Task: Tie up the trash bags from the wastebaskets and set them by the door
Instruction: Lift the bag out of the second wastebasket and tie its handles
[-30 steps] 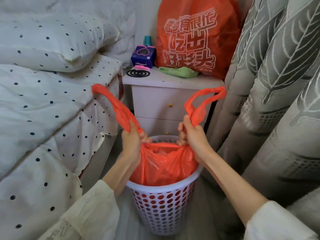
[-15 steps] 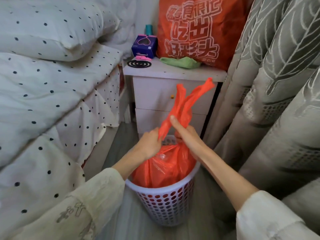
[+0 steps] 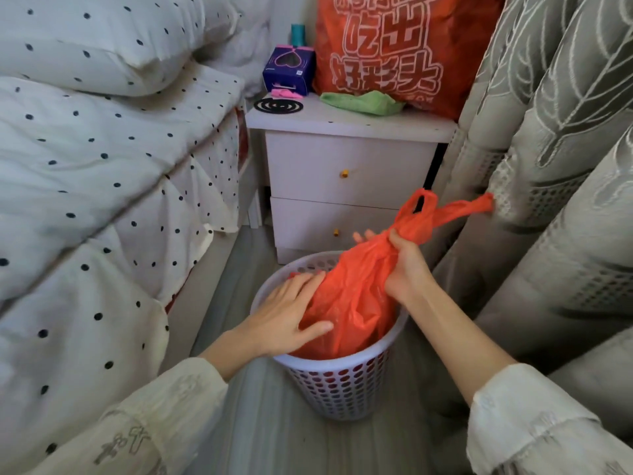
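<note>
Where the bed [image 3: 102, 186] met the nightstand [image 3: 346, 166], a white perforated wastebasket [image 3: 339, 389] stood on the grey floor [image 3: 270, 437], and an orange trash bag [image 3: 352, 303] sat inside it — the bulk of the bag filled the basket and rose above the rim toward the right. What the bag held could not be made out through the plastic.

The right hand [image 3: 406, 265] was closed round the gathered neck of the bag, fingers and thumb curled about the bunched plastic just above the basket's far-right rim. Beyond that grip the two handle loops [image 3: 442, 212] stuck out up and to the right, one forming an open loop, the other trailing toward the curtain [image 3: 548, 149] and blurred at its end.

The left hand [image 3: 291, 313] lay flat on the left side of the bag, fingers straight and spread, thumb stretched along the plastic near the front rim — pressing, not gripping. Cream sleeves [image 3: 534, 426] covered both forearms partway.

On the nightstand top sat a purple box [image 3: 289, 70], a black coil [image 3: 278, 105], a green cloth [image 3: 363, 102] and a large orange printed bag [image 3: 394, 53]; a teal bottle [image 3: 298, 34] showed behind the box. Both drawers were shut.
</note>
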